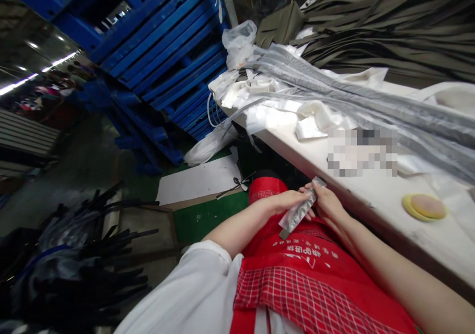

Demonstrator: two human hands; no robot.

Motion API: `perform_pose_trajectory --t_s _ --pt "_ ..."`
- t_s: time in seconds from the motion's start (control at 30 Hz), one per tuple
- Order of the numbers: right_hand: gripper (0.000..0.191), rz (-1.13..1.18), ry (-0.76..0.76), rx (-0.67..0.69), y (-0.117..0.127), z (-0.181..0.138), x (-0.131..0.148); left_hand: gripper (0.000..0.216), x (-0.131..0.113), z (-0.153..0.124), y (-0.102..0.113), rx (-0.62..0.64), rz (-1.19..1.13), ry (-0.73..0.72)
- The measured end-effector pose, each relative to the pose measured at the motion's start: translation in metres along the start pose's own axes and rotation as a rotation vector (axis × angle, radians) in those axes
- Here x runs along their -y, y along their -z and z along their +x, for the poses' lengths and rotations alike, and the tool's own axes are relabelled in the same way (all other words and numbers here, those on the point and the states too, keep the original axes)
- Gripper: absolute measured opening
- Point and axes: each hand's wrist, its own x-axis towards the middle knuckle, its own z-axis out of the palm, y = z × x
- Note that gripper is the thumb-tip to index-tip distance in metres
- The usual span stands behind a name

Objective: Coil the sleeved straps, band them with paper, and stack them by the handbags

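Observation:
Over my red apron (293,255), both hands hold a short, narrow grey strip (299,213) wrapped in clear, shiny plastic. My left hand (291,199) has its fingers closed on the strip's middle from the left side. At the upper end, my right hand (326,201) pinches the wrapping between thumb and fingers. Some fingertips of both hands are hidden behind the strip. Its lower end sticks out free, with a darker tip showing past the plastic. The hands are just beside the edge of a white table (293,151).
Long plastic-wrapped grey strips (356,94) lie along the table, by white cloth pieces and a yellow round dish (424,207). Dark straps (389,32) are heaped behind. Blue pallets (166,52) stand ahead left. Black strips (81,274) are bundled at lower left. A patch on the table is pixelated.

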Motion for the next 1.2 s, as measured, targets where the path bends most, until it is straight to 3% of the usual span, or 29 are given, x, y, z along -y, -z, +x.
perform_pose_trajectory --t_s 0.1,0.2,0.43,0.7,0.87,0.93,1.0,1.03,1.1,1.17,1.2 --pt "0.024 0.059 0.002 -0.112 0.015 0.010 -0.006 0.045 0.008 -0.025 0.012 0.086 0.024 0.099" --pt "0.019 0.099 -0.029 -0.157 0.019 0.018 -0.009 0.041 0.018 -0.045 0.017 0.079 0.005 0.128" --pt "0.014 0.136 -0.179 -0.125 0.028 0.018 -0.011 0.031 0.026 -0.061 0.006 0.030 -0.140 0.140" --pt "0.020 0.086 -0.255 -0.246 0.065 0.021 -0.020 0.053 0.018 -0.091 0.007 0.253 -0.049 0.234" --pt "0.008 -0.096 -0.317 -0.216 0.076 0.013 -0.031 0.050 0.002 -0.104 0.006 0.373 -0.056 0.181" --pt "0.016 -0.192 -0.293 -0.212 0.075 0.006 -0.027 0.047 -0.004 -0.110 0.004 0.403 -0.081 0.159" --pt "0.043 -0.251 -0.193 -0.207 0.067 -0.007 -0.016 0.045 -0.011 -0.118 -0.002 0.410 -0.116 0.138" --pt "0.056 -0.300 -0.111 -0.139 0.059 -0.015 -0.009 0.044 -0.015 -0.122 -0.005 0.418 -0.132 0.128" --pt "0.063 -0.469 0.042 0.190 0.037 -0.035 0.006 0.043 -0.028 -0.130 -0.013 0.429 -0.170 0.074" --pt "0.034 -0.679 0.078 0.682 0.008 -0.058 0.019 0.040 -0.044 -0.135 -0.017 0.316 -0.242 -0.124" --pt "0.023 -0.730 0.063 0.843 -0.007 -0.069 0.024 0.037 -0.053 -0.137 -0.015 0.170 -0.279 -0.296"
